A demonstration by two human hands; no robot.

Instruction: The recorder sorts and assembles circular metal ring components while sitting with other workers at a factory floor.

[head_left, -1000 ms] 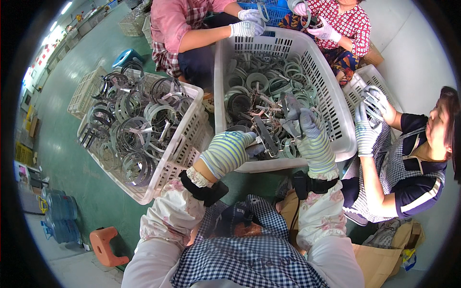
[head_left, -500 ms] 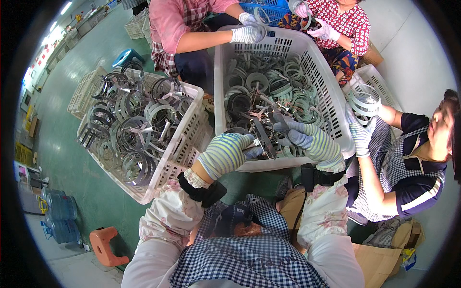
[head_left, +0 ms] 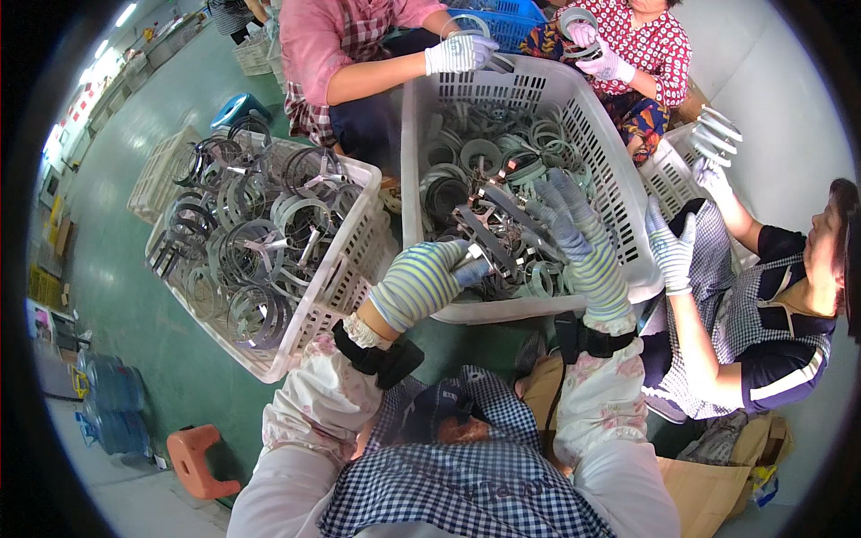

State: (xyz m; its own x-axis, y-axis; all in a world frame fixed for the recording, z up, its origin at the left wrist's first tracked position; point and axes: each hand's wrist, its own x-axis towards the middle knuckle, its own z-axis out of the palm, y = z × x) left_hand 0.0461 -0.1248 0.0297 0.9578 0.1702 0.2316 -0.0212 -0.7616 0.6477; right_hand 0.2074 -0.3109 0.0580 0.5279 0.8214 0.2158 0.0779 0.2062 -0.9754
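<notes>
My left hand [head_left: 418, 285], in a striped knit glove, is closed around a dark metal ring [head_left: 485, 240] with a bracket, seen nearly edge-on. The ring hangs above the near part of a large white plastic crate [head_left: 632, 193]. Over the same crate, my right hand [head_left: 581, 247] in a matching glove has its fingers stretched forward and apart. They are beside the held ring, close to the heap of loose grey rings [head_left: 525, 160]; whether they touch a ring is hard to tell. Dark straps with small boxes circle both my wrists.
A second white crate [head_left: 316, 325], full of metal rings with brackets, stands to the left. Co-workers sit across and at right; the one at right holds several rings [head_left: 715, 136]. An orange stool [head_left: 192, 461], water bottles [head_left: 115, 408] and cardboard [head_left: 704, 493] lie around.
My right hand has moved forward over the crate and its fingers have spread. My left hand stays nearly still with the ring. The co-worker at right has lifted rings higher and farther away.
</notes>
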